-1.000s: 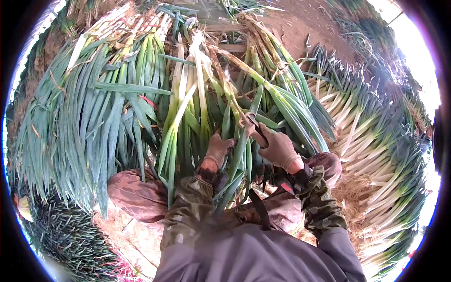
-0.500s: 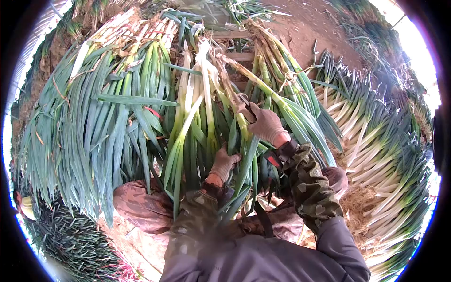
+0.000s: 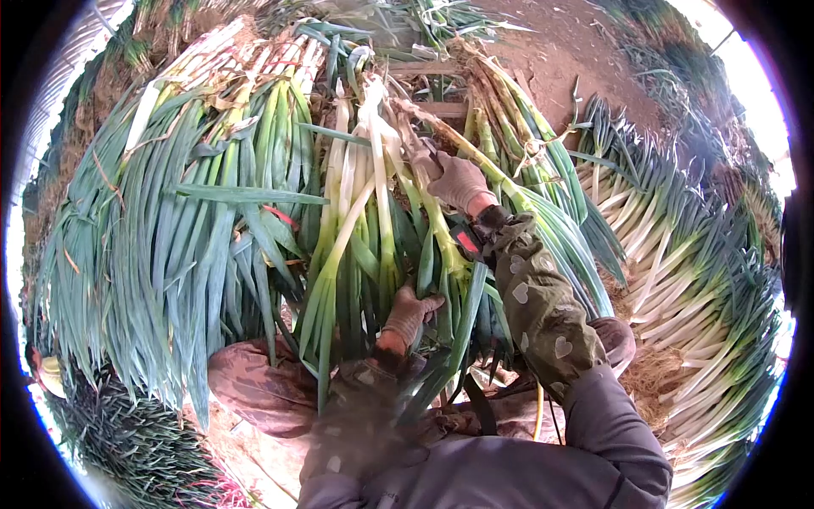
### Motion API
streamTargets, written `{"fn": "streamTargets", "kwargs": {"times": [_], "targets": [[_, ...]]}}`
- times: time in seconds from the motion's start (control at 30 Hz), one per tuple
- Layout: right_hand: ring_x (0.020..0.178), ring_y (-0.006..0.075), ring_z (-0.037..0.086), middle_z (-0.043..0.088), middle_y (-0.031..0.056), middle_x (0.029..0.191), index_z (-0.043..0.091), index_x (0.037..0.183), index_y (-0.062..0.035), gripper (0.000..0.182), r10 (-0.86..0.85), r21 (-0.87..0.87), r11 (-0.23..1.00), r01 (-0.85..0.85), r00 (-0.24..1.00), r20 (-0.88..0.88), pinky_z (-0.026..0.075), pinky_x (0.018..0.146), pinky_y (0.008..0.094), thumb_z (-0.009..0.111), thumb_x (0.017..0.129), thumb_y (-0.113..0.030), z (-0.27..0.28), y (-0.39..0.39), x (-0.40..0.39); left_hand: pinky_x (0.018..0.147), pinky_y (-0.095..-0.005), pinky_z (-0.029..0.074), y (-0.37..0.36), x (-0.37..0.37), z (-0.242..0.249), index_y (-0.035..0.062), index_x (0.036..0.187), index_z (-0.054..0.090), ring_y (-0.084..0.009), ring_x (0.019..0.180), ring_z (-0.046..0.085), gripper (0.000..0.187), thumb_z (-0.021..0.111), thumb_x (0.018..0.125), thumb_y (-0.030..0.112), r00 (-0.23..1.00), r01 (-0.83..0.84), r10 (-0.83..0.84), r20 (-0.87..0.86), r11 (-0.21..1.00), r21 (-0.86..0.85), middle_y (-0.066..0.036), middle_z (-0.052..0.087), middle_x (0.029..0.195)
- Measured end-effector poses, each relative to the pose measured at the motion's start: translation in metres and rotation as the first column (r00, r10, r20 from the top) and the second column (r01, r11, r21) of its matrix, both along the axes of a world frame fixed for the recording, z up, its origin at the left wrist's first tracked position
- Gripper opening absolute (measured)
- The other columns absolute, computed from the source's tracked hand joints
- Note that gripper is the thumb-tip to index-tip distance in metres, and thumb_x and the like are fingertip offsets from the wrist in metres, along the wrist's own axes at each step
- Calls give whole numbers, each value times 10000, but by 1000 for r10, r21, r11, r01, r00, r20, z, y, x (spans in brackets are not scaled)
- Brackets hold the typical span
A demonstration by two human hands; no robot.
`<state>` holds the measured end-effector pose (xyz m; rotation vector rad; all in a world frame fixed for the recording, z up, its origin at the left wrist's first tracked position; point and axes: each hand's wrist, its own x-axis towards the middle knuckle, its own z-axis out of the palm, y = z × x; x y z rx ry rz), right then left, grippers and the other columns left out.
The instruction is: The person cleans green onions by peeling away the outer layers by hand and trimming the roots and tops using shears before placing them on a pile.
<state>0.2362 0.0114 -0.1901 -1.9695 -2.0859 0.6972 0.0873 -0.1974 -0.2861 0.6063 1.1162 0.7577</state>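
A green onion (image 3: 439, 226) with brown, dirty outer skin lies between my hands, its leaves pointing down toward my lap. My gloved left hand (image 3: 410, 314) is closed around its green leaves, low on the stalk. Higher up, my gloved right hand (image 3: 459, 181) has its fingers closed at the brown skin of the pale shaft. A small dark piece shows by the right fingertips, too little of it to name. Just left of the stalk lie several peeled green onions (image 3: 373, 144) with clean white shafts.
A large heap of green onions (image 3: 170, 212) covers the left side. Unpeeled ones (image 3: 500, 110) lie at the upper right on a wooden support (image 3: 432, 110). A long row of green onions (image 3: 670, 263) with white shafts runs down the right, beside bare soil (image 3: 551, 42).
My right hand has moved up along the stalk toward the root end, drawing away from my lap. My left hand stays on the leaves, nearly in place.
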Motion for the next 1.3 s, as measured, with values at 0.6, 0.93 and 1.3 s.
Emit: {"fn": "streamTargets", "kwargs": {"times": [0.6,0.93,1.3], "targets": [[890,483,654,677,277,938,456,1468,-148,768,33,-123,990,-67,964,-264,532,763,511,724,749,-182,51,-256,102,802,-501,537,40,62,18,-2,1069,640,-409,911,686,381,700,853,307,504,393,243,-829,790,471,-233,684,976],[885,487,653,678,284,928,454,1471,-192,742,-17,-119,993,-15,965,-262,517,747,535,714,776,-217,50,-273,104,736,-413,569,87,64,-35,-81,1096,620,-296,822,723,612,919,676,247,914,109,-22,-405,975,194,-226,732,969],[879,478,652,674,272,923,452,1466,-149,771,42,-102,992,-70,966,-255,519,734,534,774,777,-279,58,-299,107,695,-339,558,61,47,31,-73,1043,649,-169,782,683,506,932,692,158,886,107,-2,-464,974,199,-119,727,905]]}}
